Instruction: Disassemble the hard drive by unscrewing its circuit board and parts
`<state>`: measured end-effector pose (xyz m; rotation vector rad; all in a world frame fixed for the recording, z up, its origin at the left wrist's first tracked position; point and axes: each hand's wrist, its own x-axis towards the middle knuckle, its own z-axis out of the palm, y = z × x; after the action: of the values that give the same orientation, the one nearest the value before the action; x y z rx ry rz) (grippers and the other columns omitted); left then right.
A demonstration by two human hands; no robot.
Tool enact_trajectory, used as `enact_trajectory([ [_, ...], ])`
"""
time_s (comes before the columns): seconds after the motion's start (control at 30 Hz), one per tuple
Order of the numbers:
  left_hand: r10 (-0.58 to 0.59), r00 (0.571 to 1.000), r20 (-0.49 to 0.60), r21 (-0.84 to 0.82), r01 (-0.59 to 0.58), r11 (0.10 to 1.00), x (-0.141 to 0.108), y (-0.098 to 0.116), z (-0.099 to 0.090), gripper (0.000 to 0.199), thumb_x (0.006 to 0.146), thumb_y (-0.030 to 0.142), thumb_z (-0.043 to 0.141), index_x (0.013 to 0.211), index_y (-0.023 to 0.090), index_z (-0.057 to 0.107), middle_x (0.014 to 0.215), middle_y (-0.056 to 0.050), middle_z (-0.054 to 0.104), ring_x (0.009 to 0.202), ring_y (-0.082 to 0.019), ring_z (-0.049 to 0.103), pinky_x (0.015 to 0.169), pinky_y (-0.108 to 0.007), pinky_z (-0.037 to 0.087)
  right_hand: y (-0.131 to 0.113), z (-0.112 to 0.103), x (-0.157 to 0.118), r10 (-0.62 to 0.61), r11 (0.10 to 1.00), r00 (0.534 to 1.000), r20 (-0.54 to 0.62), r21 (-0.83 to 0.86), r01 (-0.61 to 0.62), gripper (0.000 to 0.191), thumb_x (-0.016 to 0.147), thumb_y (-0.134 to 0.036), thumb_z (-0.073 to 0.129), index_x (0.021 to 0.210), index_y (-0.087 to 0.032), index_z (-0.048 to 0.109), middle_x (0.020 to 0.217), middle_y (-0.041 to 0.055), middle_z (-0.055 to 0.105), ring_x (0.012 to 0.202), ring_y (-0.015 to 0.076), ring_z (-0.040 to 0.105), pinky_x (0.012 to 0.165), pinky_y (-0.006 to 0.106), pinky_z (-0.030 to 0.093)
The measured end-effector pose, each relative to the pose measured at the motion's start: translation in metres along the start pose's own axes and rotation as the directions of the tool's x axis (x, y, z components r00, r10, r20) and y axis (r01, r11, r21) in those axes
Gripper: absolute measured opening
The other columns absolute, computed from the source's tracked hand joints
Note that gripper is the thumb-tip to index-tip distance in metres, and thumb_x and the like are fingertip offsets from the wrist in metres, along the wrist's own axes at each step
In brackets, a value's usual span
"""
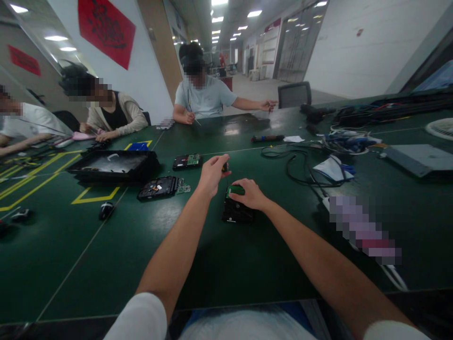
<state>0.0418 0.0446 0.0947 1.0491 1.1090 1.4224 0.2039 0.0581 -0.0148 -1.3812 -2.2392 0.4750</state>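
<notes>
A black hard drive (238, 211) with a green circuit board (236, 190) at its far end lies on the dark green table (198, 278) in front of me. My right hand (248, 192) rests over the drive's far right side, fingers curled round its edge by the board. Just above and to the left, my left hand (214, 174) is closed round a small dark screwdriver handle (225, 167), whose thin shaft points down toward the board. The contact of its tip is too small to make out.
Left of my hands lie another opened drive (159, 187), a drive with a green board (187, 161), a black tray (113, 165) and a mouse (106, 210). Cables (293, 165) and a white cloth (332, 168) lie right. People sit across and left.
</notes>
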Motion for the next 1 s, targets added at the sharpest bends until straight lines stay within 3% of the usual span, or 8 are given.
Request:
enact_trajectory([
  [1.0, 0.015, 1.0, -0.017, -0.001, -0.015, 1.0, 0.001, 0.0049, -0.0018, 0.021, 0.087, 0.037, 0.076, 0.085, 0.017, 0.072, 0.081, -0.002, 0.064, 0.079, -0.015, 0.062, 0.068, -0.026, 0.057, -0.0032, 0.0021, -0.0027, 0.032, 0.999, 0.999, -0.028, 0.023, -0.031, 0.052, 0.093, -0.056, 0.072, 0.134, -0.024, 0.072, 0.133, 0.0123, 0.071, 0.125, 0.0328, 0.062, 0.105, 0.046, 0.046],
])
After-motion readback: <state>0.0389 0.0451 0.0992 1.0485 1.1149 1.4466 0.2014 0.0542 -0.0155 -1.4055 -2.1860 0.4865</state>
